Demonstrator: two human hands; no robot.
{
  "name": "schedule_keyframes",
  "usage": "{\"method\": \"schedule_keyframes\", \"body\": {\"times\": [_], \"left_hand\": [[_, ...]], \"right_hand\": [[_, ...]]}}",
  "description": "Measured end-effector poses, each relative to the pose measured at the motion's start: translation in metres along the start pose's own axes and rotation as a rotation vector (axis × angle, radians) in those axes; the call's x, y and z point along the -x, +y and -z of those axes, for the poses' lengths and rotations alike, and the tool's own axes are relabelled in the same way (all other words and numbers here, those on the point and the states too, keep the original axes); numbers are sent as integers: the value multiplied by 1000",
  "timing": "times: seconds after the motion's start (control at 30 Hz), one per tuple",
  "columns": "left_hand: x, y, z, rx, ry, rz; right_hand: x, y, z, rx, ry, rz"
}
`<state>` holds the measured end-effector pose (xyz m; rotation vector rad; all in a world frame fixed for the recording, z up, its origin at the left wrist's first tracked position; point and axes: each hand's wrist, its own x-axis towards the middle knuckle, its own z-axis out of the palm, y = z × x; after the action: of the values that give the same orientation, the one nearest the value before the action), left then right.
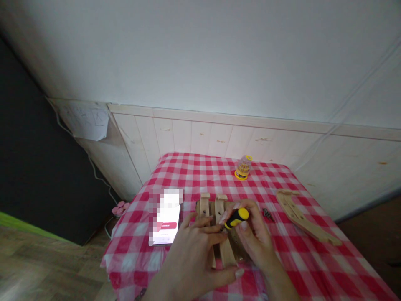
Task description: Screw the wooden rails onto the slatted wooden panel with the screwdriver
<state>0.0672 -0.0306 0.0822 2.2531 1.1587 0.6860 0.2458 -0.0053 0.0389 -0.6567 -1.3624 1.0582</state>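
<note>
Red-checked tablecloth (131,251): wooden hook rack (205,209), yellow-black screwdriver (237,218) in right hand (253,238).

The right hand (254,239) grips a yellow-and-black screwdriver (237,218); the left hand (191,261) lies on a wooden hook rack (204,207).

My desk (194,177) is covered with a red-and-white gingham cloth (266,259). On it: a lit phone (165,218) at left, a slatted wooden piece (205,211) before me, dark screws (267,214) just beside it, a curved wooden frame (302,217) at right, and a clear, yellow-capped bit canister (242,168) toward the wall.
</note>
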Motion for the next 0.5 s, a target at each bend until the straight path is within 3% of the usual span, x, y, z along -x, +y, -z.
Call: {"method": "schedule_keyframes", "body": {"times": [0.23, 0.4, 0.5], "left_hand": [[1, 1, 1, -10, -6, -6], [1, 0, 1, 24, 8, -5], [2, -1, 0, 29, 32, -10]], "right_hand": [[0, -3, 0, 21, 4, -63], [-3, -3, -7, -116, 10, -55], [0, 0, -5, -58, 12, -83]]}}
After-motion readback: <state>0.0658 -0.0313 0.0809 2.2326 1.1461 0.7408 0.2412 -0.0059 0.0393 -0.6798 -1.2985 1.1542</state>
